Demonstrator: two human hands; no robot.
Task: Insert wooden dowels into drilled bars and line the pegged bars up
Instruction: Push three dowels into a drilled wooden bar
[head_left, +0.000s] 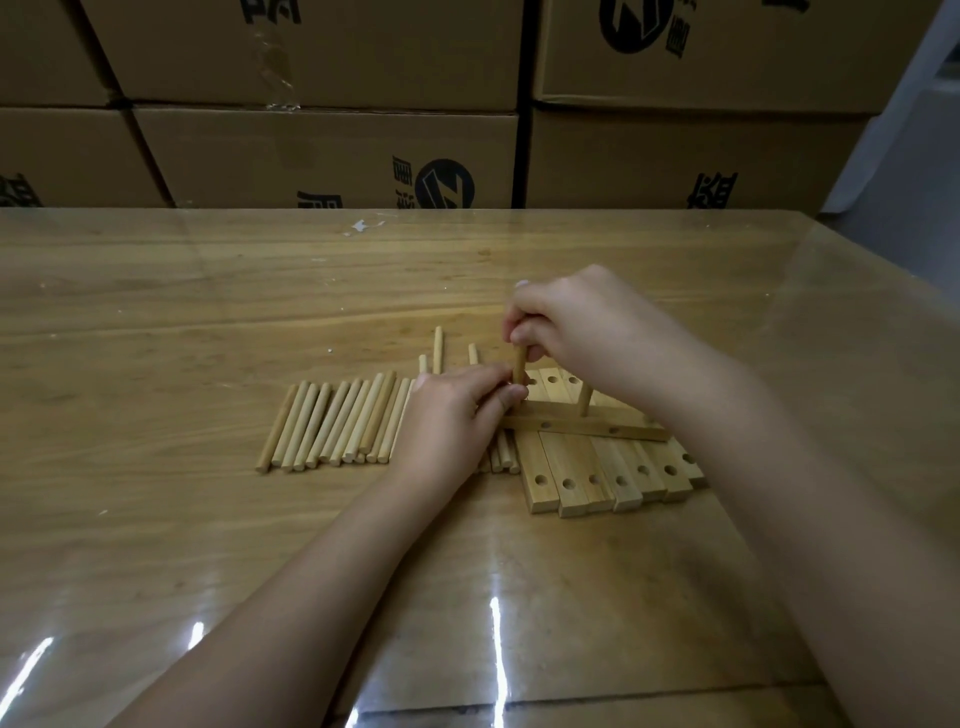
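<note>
Dowel in hand (519, 366): upright, top end pinched in the right hand (587, 332), foot at the left end of the crosswise bar (576, 425); seated in a hole or not, cannot tell, foot hidden by fingers.
Right hand: above the bars, thumb and fingers curled tight round the dowel's upper part.
Left hand (452, 415): fingers curled, gripping the crosswise bar's left end, thumb and forefinger right beside the dowel's foot.
Crosswise bar: laid across the top of the row of drilled bars (571, 473), two holes showing on its near face.
Standing peg (585, 399): upright out of the crosswise bar, to the right of the held dowel and apart from it.
Row of drilled bars: flat on the table (208, 312), side by side and touching, a hole near each near end, near ends uneven.
Loose dowels (332, 426): flat in a close row just left of the bars, partly under the left hand; a few more (438, 348) poking out beyond it on the far side.
Table: wood grain under a clear glossy sheet.
Cardboard boxes (322, 156): stacked along the table's far edge, black printing on the sides.
</note>
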